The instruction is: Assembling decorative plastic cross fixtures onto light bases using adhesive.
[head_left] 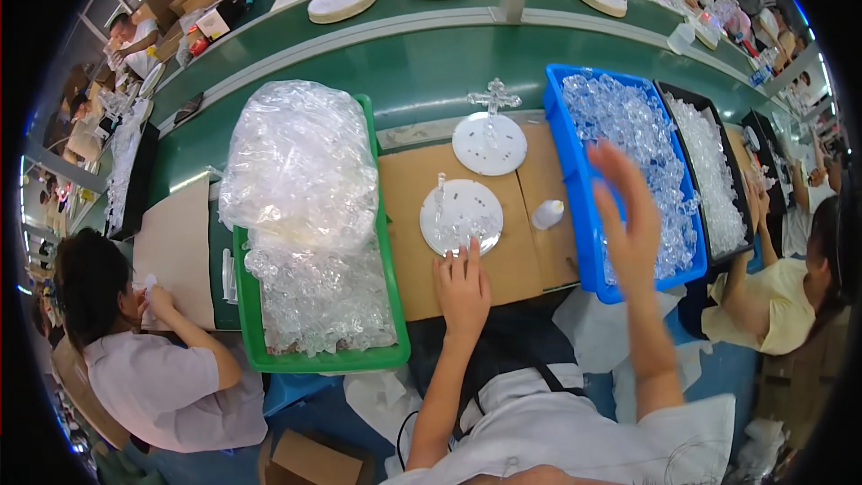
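My left hand (463, 292) lies with fingers stretched out, its fingertips on the near rim of a round white disc (449, 238). On that disc stands a clear upright piece (440, 196), with more clear pieces lying on it. My right hand (633, 229), blurred by motion, is raised over the near left side of a blue bin (585, 233), thumb and fingers apart and nothing visible in them. Clear faceted plastic pieces (620, 126) fill the bin. Beyond the first disc, a second white disc (480, 154) carries a clear cross-shaped piece (494, 97).
Both discs rest on a cardboard sheet (409, 292), near a small white bottle (547, 214). At left, a green bin (400, 341) holds clear pieces and a bulging plastic bag (301, 157). A black tray (705, 171) stands right. Co-workers (166, 359) sit on both sides.
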A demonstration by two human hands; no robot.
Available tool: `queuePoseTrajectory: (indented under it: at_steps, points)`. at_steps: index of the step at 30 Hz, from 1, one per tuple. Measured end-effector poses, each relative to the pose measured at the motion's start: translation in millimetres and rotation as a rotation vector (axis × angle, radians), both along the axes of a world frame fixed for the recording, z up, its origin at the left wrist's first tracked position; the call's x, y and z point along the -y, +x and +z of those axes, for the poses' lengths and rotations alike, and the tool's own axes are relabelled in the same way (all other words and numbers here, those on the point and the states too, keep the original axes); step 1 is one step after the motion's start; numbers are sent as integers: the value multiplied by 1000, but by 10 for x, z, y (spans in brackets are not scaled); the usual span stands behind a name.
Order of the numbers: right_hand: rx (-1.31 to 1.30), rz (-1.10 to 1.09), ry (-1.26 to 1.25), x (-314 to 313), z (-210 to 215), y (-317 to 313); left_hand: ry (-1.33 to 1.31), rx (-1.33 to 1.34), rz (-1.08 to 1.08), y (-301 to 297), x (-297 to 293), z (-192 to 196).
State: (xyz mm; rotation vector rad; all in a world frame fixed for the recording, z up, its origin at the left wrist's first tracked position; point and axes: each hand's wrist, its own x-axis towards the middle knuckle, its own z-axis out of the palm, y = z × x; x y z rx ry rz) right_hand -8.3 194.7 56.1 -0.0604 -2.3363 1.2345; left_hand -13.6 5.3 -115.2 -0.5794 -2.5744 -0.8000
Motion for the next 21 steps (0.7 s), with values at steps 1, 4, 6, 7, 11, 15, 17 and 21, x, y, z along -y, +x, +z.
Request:
queuePoseTrajectory:
  at_steps: [1, 4, 6, 7, 11, 15, 17, 21]
  points:
    - [-44, -69, -116, 126, -116, 306, 14, -1, -25, -38, -51, 11]
    - [22, -270, -181, 357, -975, 588, 76, 28, -55, -99, -170, -4]
    - [26, -328, -179, 366, -1291, 462, 34, 0, -22, -137, -213, 41]
    - [36, -335, -185, 343, -1365, 331, 26, 8, -28, -146, -231, 44]
    - [71, -427, -212, 202, -1453, -61, -25, -44, 57, -194, -266, 15]
    - [11, -354, -184, 273, -1391, 196, -41, -106, 116, -191, -265, -17]
    - [146, -327, -192, 353, -1225, 456, -49, -101, 126, -196, -268, 9]
    - [310, -149, -12, 439, -1206, 558, -20, -98, 121, -187, -265, -17]
